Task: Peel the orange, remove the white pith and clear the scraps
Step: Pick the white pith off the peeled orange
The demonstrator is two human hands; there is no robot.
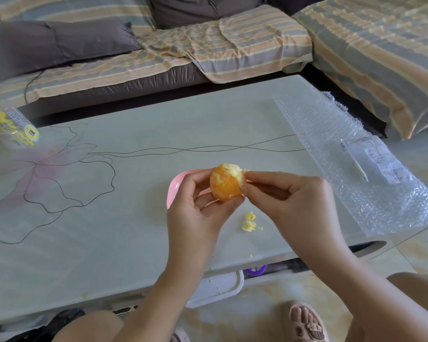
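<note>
A peeled orange (226, 182), still patched with pale pith on top, is held above the table in my left hand (195, 208), whose thumb and fingers curl round its left and lower side. My right hand (289, 196) meets it from the right, with thumb and forefinger pinching a strip of pith at the orange's upper right edge. A small heap of pith scraps (250, 222) lies on the table just below the hands. A pink dish (174, 187) sits behind my left hand, mostly hidden by it.
The pale glass table (134, 193) carries a sheet of bubble wrap (356, 156) with a pen and a paper slip at the right. A yellow-printed bag (10, 124) lies at the far left. A striped sofa runs behind. A white bin (215, 290) stands under the table edge.
</note>
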